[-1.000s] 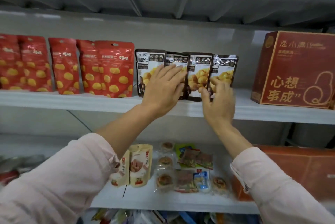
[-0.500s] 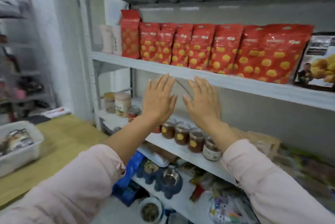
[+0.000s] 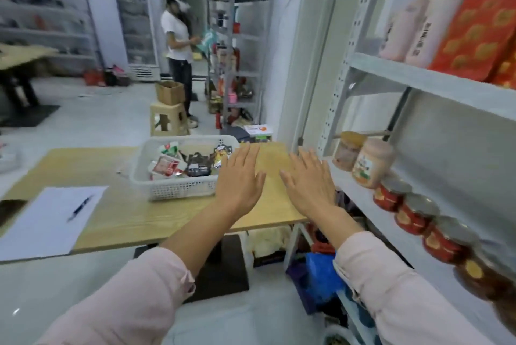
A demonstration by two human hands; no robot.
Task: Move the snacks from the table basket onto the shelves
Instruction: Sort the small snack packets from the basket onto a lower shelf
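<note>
A white perforated basket (image 3: 170,187) sits on the wooden table (image 3: 134,213) and holds several snack packets (image 3: 178,164). My left hand (image 3: 240,177) hovers flat and empty just right of the basket, fingers spread. My right hand (image 3: 307,180) is also open and empty, above the table's right end, beside the shelf unit. The grey shelves (image 3: 435,85) rise on the right, with red snack bags (image 3: 480,23) on the upper board.
Jars (image 3: 410,205) line the lower shelf on the right. A sheet of paper with a pen (image 3: 53,219) lies on the table's left. Another person (image 3: 178,46) stands at a far shelf beside a stool (image 3: 167,121) bearing a box. Bags are under the table.
My view has swung left from the shelf with the dark chestnut packets to the table. Both hands left the packets on the shelf and now hover empty near the basket.
</note>
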